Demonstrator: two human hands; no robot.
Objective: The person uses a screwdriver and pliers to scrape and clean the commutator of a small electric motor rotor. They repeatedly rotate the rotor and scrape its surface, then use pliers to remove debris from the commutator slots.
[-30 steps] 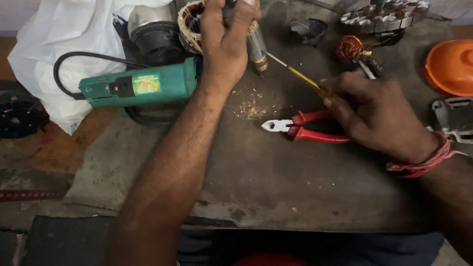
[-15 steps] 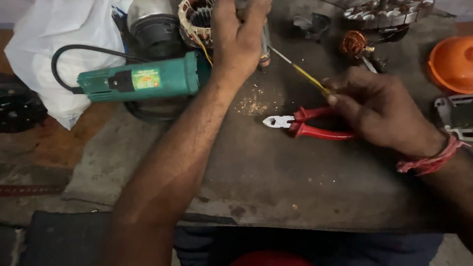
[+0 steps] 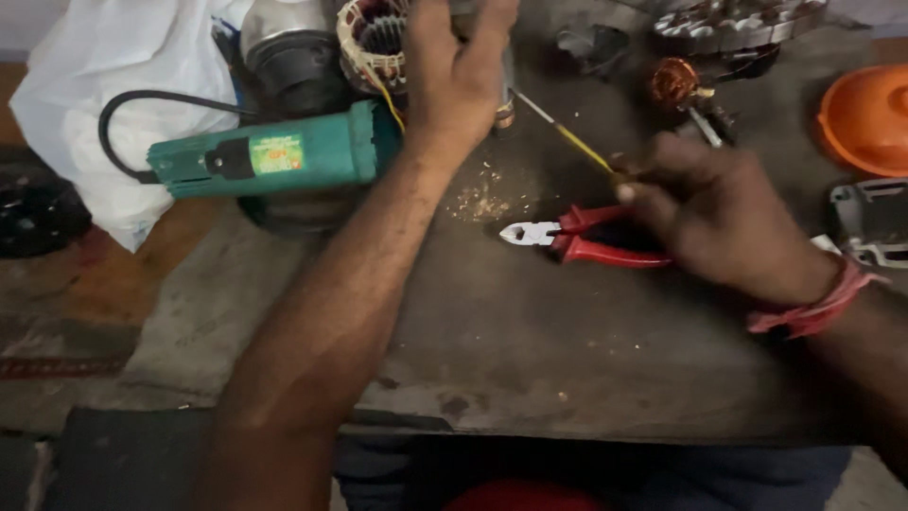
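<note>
The left hand [image 3: 454,80] is reaching to the top centre of the frame, fingers spread open and pressing down on a metal part that it mostly hides, just beside the wound motor stator [image 3: 374,43]. The right hand [image 3: 714,218], at centre right, is pinching closed on a thin screwdriver [image 3: 567,137] with a yellow shaft, its tip pointing up-left toward the left hand. Red-handled pliers [image 3: 577,241] are lying on the tabletop [image 3: 530,350] just under the right hand. A green power tool [image 3: 274,156] is sitting at upper left.
</note>
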